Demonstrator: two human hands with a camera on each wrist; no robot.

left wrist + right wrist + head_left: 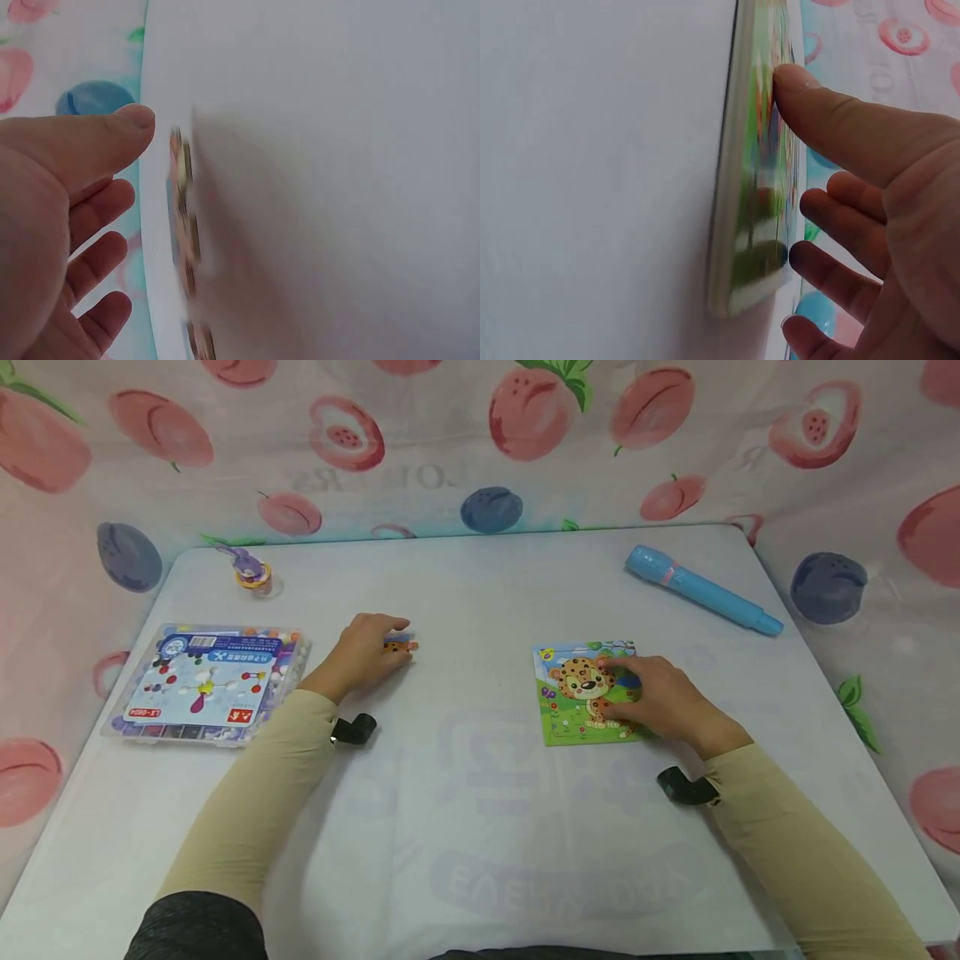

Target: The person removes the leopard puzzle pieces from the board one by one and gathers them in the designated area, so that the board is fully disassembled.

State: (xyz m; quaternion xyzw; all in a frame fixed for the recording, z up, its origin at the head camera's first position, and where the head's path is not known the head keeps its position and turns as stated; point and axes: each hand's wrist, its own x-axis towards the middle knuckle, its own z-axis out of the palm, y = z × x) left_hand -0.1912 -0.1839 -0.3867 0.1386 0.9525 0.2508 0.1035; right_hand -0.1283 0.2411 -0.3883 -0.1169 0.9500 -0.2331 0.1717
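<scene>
On the table, toward the right, lies a square jigsaw puzzle (558, 714) with a cartoon leopard on a green ground. My right hand (667, 706) is over its right side, fingers spread. In the right wrist view the thumb (799, 79) rests on the face of the puzzle (739, 217), and the other fingers reach along it. My left hand (363, 652) is left of the middle, over several small puzzle pieces (401, 645) with an orange spotted print, mostly hidden under it. The left wrist view shows these pieces (184, 217) edge-on beside the loosely bent fingers.
A clear plastic case (206, 685) of colourful beads with a printed label stands at the left. Behind it is a small purple figure (250, 568) on a round base. A blue tube (701, 589) lies at the back right. Fruit-print cloth (420, 435) hangs behind the white table (465, 827).
</scene>
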